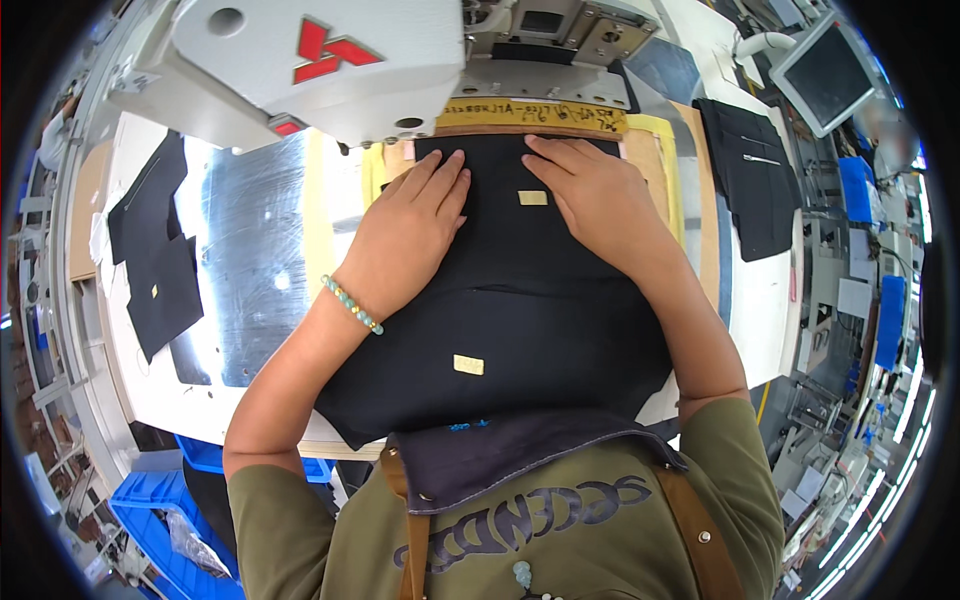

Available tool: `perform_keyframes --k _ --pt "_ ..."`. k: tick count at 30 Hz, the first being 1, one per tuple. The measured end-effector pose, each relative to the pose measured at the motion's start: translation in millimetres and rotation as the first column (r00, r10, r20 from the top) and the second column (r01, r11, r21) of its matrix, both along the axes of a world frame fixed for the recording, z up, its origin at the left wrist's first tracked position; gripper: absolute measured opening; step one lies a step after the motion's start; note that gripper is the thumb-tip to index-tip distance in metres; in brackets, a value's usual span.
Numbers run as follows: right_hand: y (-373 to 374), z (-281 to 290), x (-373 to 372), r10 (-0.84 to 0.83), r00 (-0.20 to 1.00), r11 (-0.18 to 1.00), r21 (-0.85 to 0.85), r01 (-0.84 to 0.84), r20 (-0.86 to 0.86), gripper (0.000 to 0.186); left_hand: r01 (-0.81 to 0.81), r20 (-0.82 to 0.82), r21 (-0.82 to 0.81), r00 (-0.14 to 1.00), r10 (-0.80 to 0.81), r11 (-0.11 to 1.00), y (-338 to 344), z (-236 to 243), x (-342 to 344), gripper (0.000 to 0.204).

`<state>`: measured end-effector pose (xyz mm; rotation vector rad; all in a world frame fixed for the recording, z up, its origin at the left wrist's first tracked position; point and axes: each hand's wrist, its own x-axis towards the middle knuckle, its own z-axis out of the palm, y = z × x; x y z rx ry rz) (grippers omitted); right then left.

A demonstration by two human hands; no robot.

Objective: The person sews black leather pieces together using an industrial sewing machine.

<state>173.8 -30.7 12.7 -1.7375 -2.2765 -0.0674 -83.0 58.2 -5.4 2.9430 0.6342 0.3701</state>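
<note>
A large black fabric panel [520, 325] lies spread in front of me, its far edge reaching the machine's clamp plate. Two small yellow stickers are on it, a far sticker [533, 198] between my hands and a near sticker [468, 364] closer to my body. My left hand [408, 225] rests flat at the panel's far left, fingers stretched out. On the far right, my right hand [600, 195] lies with its fingers extended, their tips close to the yellow-brown strip [530, 117] along the clamp. Neither hand grips anything. The panel's near edge hangs down by my apron [520, 455].
A white sewing machine head [310, 65] stands over the far left. Black fabric pieces lie on the left [160, 250], and a black stack [750, 180] on the right. A metal plate [255, 260] lies left. A screen [828, 78] stands far right; a blue crate [165, 500] sits low left.
</note>
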Motion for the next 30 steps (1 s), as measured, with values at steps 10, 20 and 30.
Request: perform_keyframes --k 10,20,30 --pt "2 4 -6 0.041 0.999 0.999 -0.006 -0.041 0.001 0.038 -0.001 -0.016 0.013 1.0 0.001 1.0 12 2 -16 0.05" --pt "3 8 -8 0.048 0.999 0.999 0.0 -0.048 0.001 0.037 -0.005 -0.015 -0.02 1.0 0.005 1.0 11 9 -13 0.048" --pt "3 13 -6 0.097 0.994 0.995 0.013 -0.096 -0.042 0.034 -0.042 0.046 -0.005 0.998 0.042 0.999 9 10 -12 0.041"
